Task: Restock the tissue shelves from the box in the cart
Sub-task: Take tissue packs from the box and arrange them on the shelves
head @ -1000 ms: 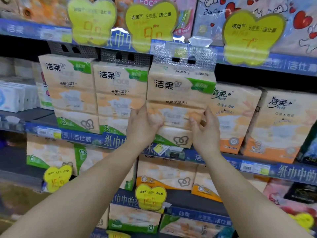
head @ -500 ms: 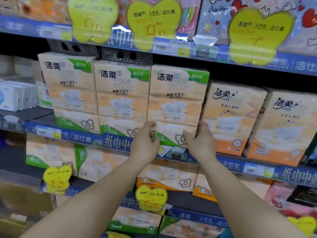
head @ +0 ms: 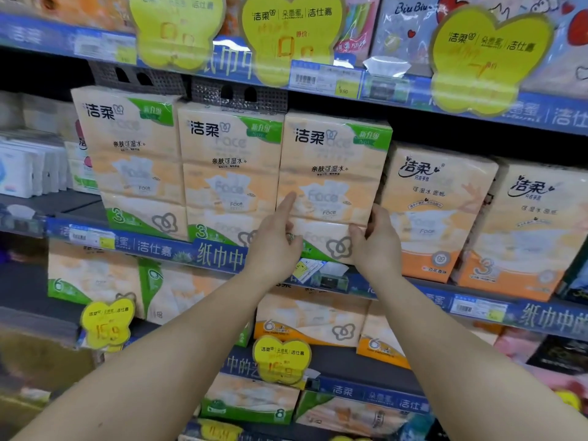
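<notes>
A peach and green three-pack of tissues (head: 331, 173) stands upright on the middle shelf (head: 219, 256), third in a row beside two matching packs (head: 229, 173). My left hand (head: 273, 243) lies flat against its lower left front, index finger pointing up. My right hand (head: 377, 243) grips its lower right corner, thumb on the front and fingers round the side. The cart and the box are out of view.
Orange three-packs (head: 436, 211) stand close to the right of the pack. Yellow price tags (head: 486, 58) hang from the upper shelf edge just above. White packs (head: 28, 167) sit at the far left. Six-packs (head: 311, 319) fill the lower shelf.
The pack came down from mid-air into the row and now stands on the shelf. Both hands slid from its middle to its lower part.
</notes>
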{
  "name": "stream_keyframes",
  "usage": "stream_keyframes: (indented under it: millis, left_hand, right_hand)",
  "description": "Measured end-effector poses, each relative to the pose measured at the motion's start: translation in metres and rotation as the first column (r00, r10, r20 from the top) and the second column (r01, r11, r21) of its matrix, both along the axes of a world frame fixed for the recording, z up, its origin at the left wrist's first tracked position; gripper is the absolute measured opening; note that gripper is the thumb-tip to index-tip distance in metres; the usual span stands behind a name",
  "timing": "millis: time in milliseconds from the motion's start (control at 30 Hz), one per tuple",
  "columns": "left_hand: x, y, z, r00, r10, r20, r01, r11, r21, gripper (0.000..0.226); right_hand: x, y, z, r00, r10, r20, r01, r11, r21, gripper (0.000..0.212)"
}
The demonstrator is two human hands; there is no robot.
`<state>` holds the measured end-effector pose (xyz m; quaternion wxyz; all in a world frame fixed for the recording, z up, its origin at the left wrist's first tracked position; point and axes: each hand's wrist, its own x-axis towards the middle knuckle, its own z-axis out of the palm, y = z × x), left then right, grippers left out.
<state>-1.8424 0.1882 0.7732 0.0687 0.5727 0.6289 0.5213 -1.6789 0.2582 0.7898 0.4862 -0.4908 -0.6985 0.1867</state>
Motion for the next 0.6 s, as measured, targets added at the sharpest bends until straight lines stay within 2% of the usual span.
stream_keyframes:
  millis: [200,367,467,533,600]
  left_hand:
    - [-0.003,-0.006,-0.002,0.993,-0.062,-0.097,0.047,0.988,-0.150,0.085]
    - [-0.010,-0.008,-0.004,0.993,-0.101,-0.054,0.092,0.984,-0.150,0.079]
    - [-0.020,-0.012,-0.011,0.996,-0.088,-0.010,0.086,0.992,-0.095,0.069]
    - [-0.027,-0.014,-0.019,0.996,-0.089,-0.016,0.087,0.994,-0.072,0.066]
    - [-0.031,-0.016,-0.029,0.992,-0.092,-0.090,0.084,0.992,-0.092,0.066]
  right_hand:
    - [0.002,-0.001,-0.001,1.000,-0.007,0.022,0.008,0.999,-0.049,0.046]
    - [-0.001,-0.006,-0.002,0.999,-0.029,0.022,0.030,0.998,-0.061,0.048]
    - [-0.006,-0.017,-0.006,0.994,-0.101,-0.035,0.099,0.993,-0.056,0.057]
    - [-0.011,-0.030,-0.016,0.980,-0.198,-0.030,0.197,0.980,-0.019,0.056]
    - [-0.017,-0.043,-0.034,0.969,-0.245,0.029,0.245,0.970,0.011,0.054]
